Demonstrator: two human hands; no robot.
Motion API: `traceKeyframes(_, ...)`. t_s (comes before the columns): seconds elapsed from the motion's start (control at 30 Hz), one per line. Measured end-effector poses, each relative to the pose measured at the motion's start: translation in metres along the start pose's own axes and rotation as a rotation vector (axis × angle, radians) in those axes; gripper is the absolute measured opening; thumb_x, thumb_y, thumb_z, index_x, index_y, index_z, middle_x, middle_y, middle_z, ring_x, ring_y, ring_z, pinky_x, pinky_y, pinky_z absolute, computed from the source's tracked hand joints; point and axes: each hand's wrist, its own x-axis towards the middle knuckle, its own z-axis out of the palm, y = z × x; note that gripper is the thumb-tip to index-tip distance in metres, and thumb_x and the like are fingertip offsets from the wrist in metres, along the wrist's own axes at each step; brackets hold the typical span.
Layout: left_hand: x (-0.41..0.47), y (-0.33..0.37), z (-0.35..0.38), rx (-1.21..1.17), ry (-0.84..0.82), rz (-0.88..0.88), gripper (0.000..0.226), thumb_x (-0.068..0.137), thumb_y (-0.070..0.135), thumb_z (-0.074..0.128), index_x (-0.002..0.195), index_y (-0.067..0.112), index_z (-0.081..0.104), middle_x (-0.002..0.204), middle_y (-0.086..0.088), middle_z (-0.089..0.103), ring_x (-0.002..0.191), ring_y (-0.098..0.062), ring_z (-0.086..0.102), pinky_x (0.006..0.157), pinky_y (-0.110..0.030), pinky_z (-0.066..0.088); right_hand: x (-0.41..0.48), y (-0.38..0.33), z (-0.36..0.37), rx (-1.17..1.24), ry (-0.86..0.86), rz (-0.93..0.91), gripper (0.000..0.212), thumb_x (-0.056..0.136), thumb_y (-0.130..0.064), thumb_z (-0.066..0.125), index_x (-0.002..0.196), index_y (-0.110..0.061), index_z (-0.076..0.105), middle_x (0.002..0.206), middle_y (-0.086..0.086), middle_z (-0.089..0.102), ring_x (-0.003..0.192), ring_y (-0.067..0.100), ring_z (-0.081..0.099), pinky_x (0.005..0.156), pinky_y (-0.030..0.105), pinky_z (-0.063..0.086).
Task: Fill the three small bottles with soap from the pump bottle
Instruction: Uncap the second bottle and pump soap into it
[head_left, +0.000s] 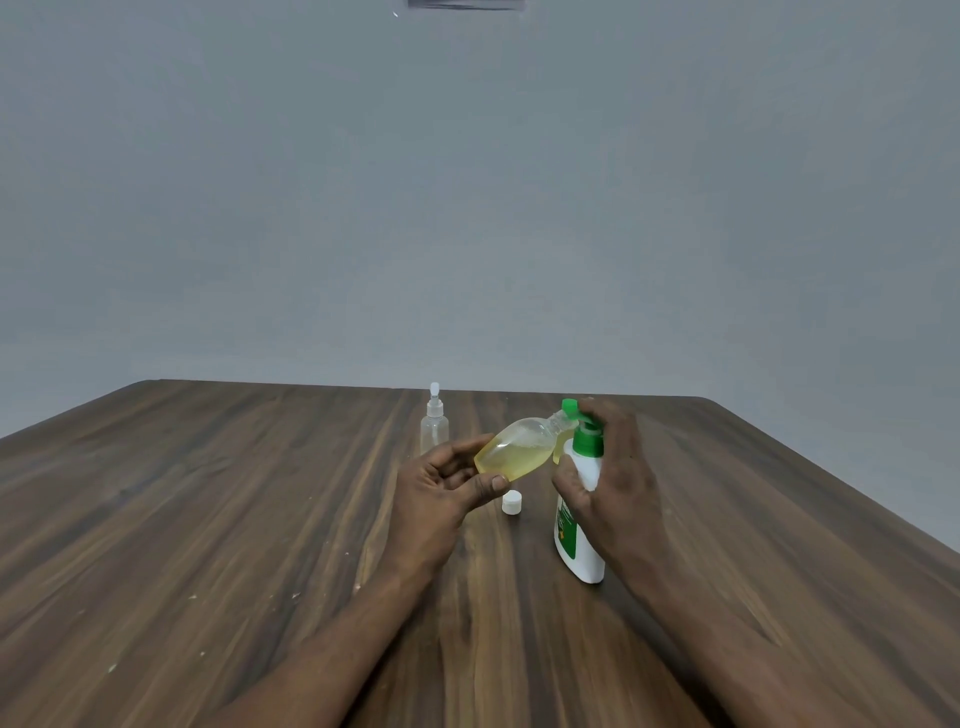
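Note:
My left hand (447, 480) holds a small clear bottle (519, 449) tilted, its open neck up under the green pump nozzle (570, 407). The bottle holds yellowish soap in its lower part. My right hand (610, 467) is wrapped around the white pump bottle (576, 540) with a green label, fingers over the green pump head. A second small clear bottle (434, 423) with a white spray top stands upright behind my left hand and looks empty. A third small bottle is partly hidden behind the pump bottle; only a yellowish sliver shows.
A small white cap (511, 502) lies on the brown wooden table (208, 519) between my hands. A plain grey wall rises beyond the table's far edge. Pale specks dot the tabletop at the left.

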Motion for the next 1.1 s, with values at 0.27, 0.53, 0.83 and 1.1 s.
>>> traceKeyframes(0.27, -0.0001, -0.0011, -0.0003, 0.002, 0.006, 0.004, 0.043, 0.075, -0.011, 0.078, 0.114, 0.008, 0.072, 0.104, -0.011, 0.077, 0.1, -0.026, 0.074, 0.081, -0.034, 0.062, -0.0008, 0.0, -0.0005, 0.012, 0.004, 0.009, 0.062, 0.079, -0.006, 0.071, 0.134, -0.022, 0.046, 0.121, -0.014, 0.046, 0.107, 0.006, 0.054, 0.083, 0.017, 0.045)
traceKeyframes(0.53, -0.0013, 0.0018, 0.001, 0.006, 0.0, 0.008, 0.042, 0.075, -0.011, 0.077, 0.113, 0.009, 0.072, 0.104, -0.01, 0.078, 0.098, -0.025, 0.075, 0.081, -0.034, 0.063, -0.0001, -0.0018, -0.001, 0.007, -0.006, 0.005, 0.055, 0.079, -0.015, 0.065, 0.13, -0.022, 0.049, 0.118, -0.017, 0.047, 0.105, 0.002, 0.053, 0.084, 0.01, 0.04)
traceKeyframes(0.83, -0.0009, 0.0012, 0.0007, -0.006, 0.001, 0.011, 0.043, 0.075, -0.011, 0.077, 0.113, 0.008, 0.072, 0.104, -0.01, 0.078, 0.099, -0.026, 0.074, 0.079, -0.031, 0.062, -0.0009, 0.0003, -0.0001, -0.001, 0.011, -0.009, 0.066, 0.079, -0.005, 0.072, 0.134, -0.025, 0.043, 0.122, -0.016, 0.043, 0.107, 0.003, 0.052, 0.085, 0.015, 0.043)
traceKeyframes(1.1, -0.0003, 0.0, 0.0009, -0.007, -0.002, 0.006, 0.042, 0.076, -0.011, 0.077, 0.113, 0.009, 0.073, 0.104, -0.01, 0.078, 0.099, -0.025, 0.074, 0.08, -0.032, 0.062, -0.0009, 0.0005, 0.0, 0.017, 0.0, 0.008, 0.062, 0.079, -0.005, 0.071, 0.133, -0.023, 0.046, 0.121, -0.015, 0.046, 0.107, 0.009, 0.055, 0.084, 0.025, 0.049)
